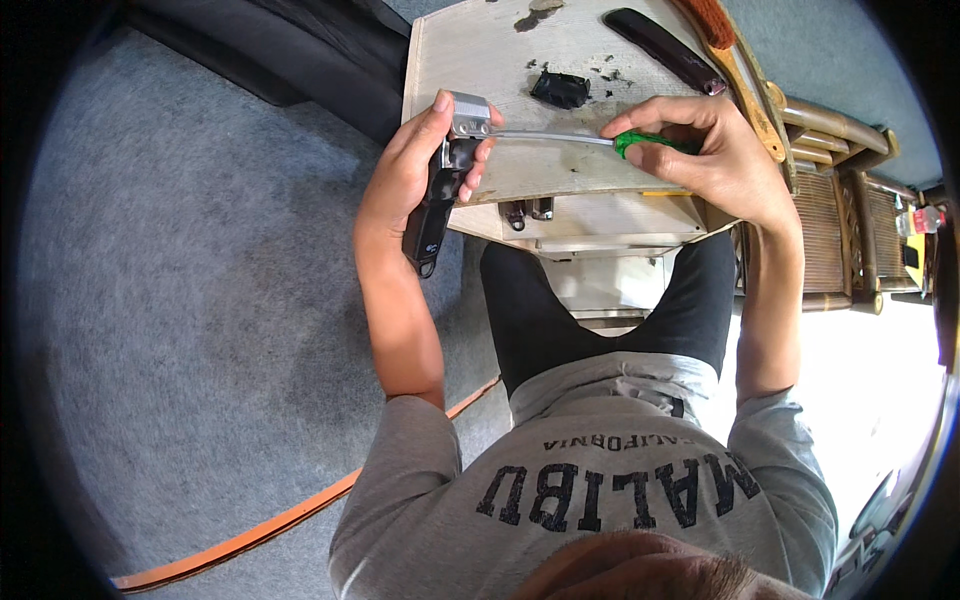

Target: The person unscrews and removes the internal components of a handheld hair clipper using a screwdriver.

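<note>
Upright in my left hand (400,170) is a black hair clipper (432,212), its silver blade head (469,115) pointing away from me. My left fingers wrap round its body, with the thumb beside the blade. My right hand (738,165) pinches the green handle of a screwdriver (555,137) between thumb and fingers. The long metal shaft runs leftward, level, to the side of the blade head near two screws. Whether the tip touches a screw, I cannot tell.
On the pale wooden table (500,60) lie a black plastic piece (561,90) with dark crumbs, a dark glossy casing (665,48) and a wooden-handled brush (757,112). Below the tabletop, an open drawer (600,222) holds small clipper-like parts. Bamboo furniture (820,225) stands at right.
</note>
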{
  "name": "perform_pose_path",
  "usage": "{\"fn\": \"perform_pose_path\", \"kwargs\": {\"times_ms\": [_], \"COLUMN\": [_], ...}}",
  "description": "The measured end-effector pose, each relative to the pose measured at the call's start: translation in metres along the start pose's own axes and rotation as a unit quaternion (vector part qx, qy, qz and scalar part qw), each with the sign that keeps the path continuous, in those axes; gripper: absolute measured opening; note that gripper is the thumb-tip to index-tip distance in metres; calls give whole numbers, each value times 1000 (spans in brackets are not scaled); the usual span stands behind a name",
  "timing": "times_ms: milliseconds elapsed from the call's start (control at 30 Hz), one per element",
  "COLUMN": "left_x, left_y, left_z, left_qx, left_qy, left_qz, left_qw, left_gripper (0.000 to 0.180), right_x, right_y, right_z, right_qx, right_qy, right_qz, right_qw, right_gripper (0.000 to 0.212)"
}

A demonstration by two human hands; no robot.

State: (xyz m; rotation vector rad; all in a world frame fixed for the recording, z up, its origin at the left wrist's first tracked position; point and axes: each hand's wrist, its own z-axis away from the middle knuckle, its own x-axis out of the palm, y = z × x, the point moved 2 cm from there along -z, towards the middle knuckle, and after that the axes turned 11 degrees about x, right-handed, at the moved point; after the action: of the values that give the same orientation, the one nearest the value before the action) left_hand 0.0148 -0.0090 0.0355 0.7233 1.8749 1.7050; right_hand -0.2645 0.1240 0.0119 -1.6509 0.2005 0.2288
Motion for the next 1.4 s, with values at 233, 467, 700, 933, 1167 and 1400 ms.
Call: {"fn": "perform_pose_path", "kwargs": {"times_ms": [233,467,700,933,1167,1400], "left_x": [6,5,2,0,2,-3], "left_y": [-2,-2,-4,-7,-7,-9], "left_z": [0,0,-1,-2,-2,-3], "left_qx": [8,26,31,48,57,84], "left_qy": [11,1,-14,-28,-71,-110], "left_qz": [-12,-18,1,4,-65,-114], "left_qw": [1000,999,999,998,994,984], "left_gripper": [55,54,54,52,47,52], "right_x": [-2,-2,-2,-3,-20,-6], "right_y": [0,0,0,0,-21,-42], "right_z": [0,-2,-2,-3,-7,-7], "right_qx": [-7,-14,-14,-23,141,210], "right_qy": [-6,7,29,26,-105,-148], "right_qz": [12,27,31,52,12,131], "right_qw": [1000,1000,999,998,984,958], "right_gripper": [28,25,25,26,27,40]}}
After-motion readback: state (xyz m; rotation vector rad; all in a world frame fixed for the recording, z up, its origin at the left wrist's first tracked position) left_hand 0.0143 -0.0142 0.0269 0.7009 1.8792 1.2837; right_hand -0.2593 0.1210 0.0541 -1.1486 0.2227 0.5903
